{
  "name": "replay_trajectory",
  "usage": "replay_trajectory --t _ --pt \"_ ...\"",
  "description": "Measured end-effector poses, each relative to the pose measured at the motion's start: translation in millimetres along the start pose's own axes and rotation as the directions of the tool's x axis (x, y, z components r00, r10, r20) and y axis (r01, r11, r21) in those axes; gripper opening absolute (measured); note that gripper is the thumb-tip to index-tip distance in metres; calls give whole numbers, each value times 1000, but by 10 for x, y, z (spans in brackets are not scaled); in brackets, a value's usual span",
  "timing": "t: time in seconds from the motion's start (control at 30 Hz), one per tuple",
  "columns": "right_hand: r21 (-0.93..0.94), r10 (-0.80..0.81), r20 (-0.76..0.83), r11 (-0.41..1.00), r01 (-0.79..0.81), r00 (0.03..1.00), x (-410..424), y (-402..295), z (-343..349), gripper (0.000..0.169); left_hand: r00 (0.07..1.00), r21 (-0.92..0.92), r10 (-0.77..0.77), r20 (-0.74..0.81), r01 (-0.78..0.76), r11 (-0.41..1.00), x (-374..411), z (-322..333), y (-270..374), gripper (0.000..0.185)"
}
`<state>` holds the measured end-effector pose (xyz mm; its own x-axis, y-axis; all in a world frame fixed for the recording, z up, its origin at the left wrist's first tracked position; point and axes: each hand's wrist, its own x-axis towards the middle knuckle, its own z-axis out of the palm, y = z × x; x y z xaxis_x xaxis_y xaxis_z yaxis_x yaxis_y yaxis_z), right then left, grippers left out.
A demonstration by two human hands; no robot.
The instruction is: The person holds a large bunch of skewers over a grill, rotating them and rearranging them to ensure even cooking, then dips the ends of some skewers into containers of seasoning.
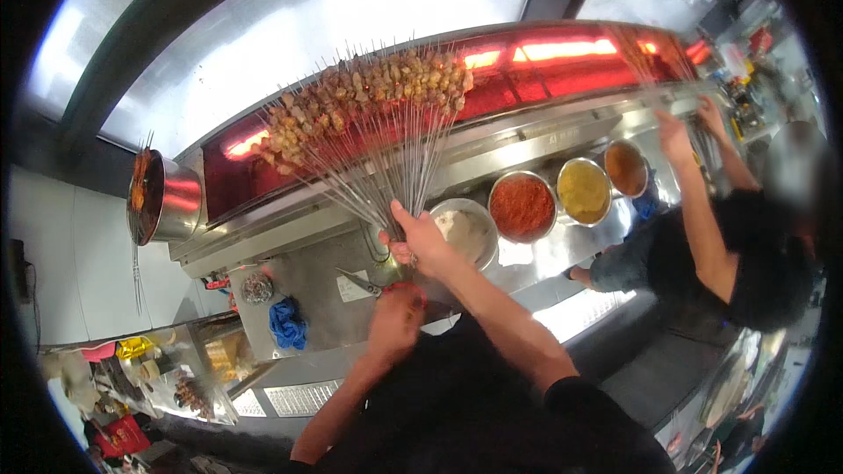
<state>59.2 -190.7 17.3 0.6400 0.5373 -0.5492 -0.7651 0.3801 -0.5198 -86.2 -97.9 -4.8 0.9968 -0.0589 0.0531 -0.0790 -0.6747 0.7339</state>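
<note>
My right hand (421, 240) grips the gathered lower ends of a large fan of metal skewers (408, 171). Chunks of browned meat (369, 95) on the skewers spread over a long red-glowing grill (553, 66). Low in front of my body, my left hand (398, 316) is at the red handles of a pair of scissors (362, 282). The blades point up and left across a white paper slip (354, 286) on the steel counter. How the left fingers sit on the handles is blurred. A bowl of whitish powder (466, 227) stands just right of my right hand.
Bowls of red (522, 206), yellow (584, 191) and orange-brown spice (625, 168) stand in a row to the right. A co-worker (724, 243) holds skewers over the grill's far end. At left are a steel pot (178, 196), a blue cloth (288, 324) and a steel-wool scrubber (257, 288).
</note>
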Motion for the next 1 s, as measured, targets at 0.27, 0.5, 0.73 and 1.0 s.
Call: replay_trajectory --t 0.27,0.5,0.73,1.0 --pt "-29 -4 -54 1000 2 999 -117 -279 -314 50 919 315 -14 394 -121 941 1007 1091 10 36" --pt "31 -72 77 997 69 994 12 -39 -439 50 989 687 -131 68 49 725 1348 1975 -400 24" --pt "-36 -71 1 997 71 997 -25 -74 -415 53 954 438 -208 214 97 894 1344 1681 -368 20" --pt "-111 -97 29 989 100 995 15 -124 -581 56 927 297 -242 287 155 942 1284 1528 -430 16"
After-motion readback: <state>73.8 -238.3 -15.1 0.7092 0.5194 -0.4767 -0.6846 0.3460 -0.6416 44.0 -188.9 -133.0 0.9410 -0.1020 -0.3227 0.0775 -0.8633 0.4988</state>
